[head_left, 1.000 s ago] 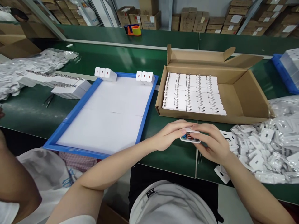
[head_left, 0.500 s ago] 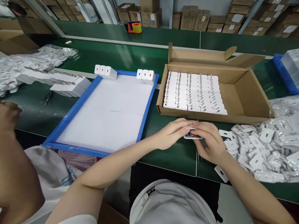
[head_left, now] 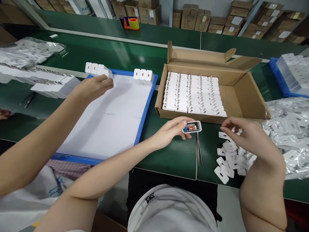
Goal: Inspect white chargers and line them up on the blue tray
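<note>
My left hand point(head_left: 175, 130) grips a white charger housing point(head_left: 199, 127), its open end turned up toward me. Red, blue and white electronic parts show inside it. My right hand point(head_left: 246, 133) hovers over loose white cover plates point(head_left: 230, 158), thumb and forefinger tips close together in a pinch. Whatever may be between those fingertips is too small or hidden to make out. Tweezers point(head_left: 199, 149) lie on the green bench just below the housing.
A cardboard box point(head_left: 243, 96) holds rows of white chargers. On my left, a co-worker's hand point(head_left: 98, 87) touches white chargers on a blue-rimmed tray point(head_left: 142, 119). Bagged white parts point(head_left: 289, 129) lie at right; a blue bin point(head_left: 277, 79) stands behind them.
My right hand has left the housing and moved right to the cover plates. The housing's open end now faces me more. A co-worker's arm has reached in over the tray.
</note>
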Tool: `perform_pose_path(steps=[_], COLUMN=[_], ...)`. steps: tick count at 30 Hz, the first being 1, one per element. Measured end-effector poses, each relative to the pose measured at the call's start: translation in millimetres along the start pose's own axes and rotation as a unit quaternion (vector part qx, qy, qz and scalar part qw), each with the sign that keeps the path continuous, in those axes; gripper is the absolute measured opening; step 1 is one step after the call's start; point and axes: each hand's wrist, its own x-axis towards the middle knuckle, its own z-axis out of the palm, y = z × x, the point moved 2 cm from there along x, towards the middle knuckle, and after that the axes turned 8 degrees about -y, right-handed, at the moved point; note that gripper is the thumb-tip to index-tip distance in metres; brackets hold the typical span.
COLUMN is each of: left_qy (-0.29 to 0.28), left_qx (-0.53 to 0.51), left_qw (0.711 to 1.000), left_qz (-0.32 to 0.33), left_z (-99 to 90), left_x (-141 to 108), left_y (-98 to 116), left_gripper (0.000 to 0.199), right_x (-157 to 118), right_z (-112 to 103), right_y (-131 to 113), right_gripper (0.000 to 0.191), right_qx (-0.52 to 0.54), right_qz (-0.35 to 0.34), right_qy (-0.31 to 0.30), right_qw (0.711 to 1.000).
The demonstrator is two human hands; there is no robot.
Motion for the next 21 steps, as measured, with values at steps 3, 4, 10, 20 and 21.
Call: perform_pose_path(steps=[3, 4, 10, 20, 21], left_qy=[0.006, 0.009, 0.003, 0.005, 0.012], left_qx=[-0.039, -0.045, -0.036, 0.013, 0.014], left_qw=[0.999, 0.999, 0.999, 1.000, 1.000], left_qz=[-0.002, 0.000, 0.017, -0.003, -0.008], left_z=[-0.9, -1.2, -3.5, 0.7, 1.0], left_x=[2, 2, 4, 2, 2], left_y=[0, -1, -5, -6, -7], left_gripper=[0.048, 0.047, 0.049, 0.050, 0.052], right_x=[-3, -3, 1, 8, 7], right_z=[10, 16, 34, 8, 10], right_y=[31, 38, 49, -28, -39], right_gripper=[0.013, 0.014, 0.016, 0.010, 0.014], right_qx=[-0.114, -0.138, -0.183, 0.041, 0.062], right_qz=[0.051, 0.055, 0.079, -0.117, -0.143], right_qy=[-0.074, -0.092, -0.115, 0.096, 0.157], right_qw=[0.989, 0.985, 0.973, 0.988, 0.975])
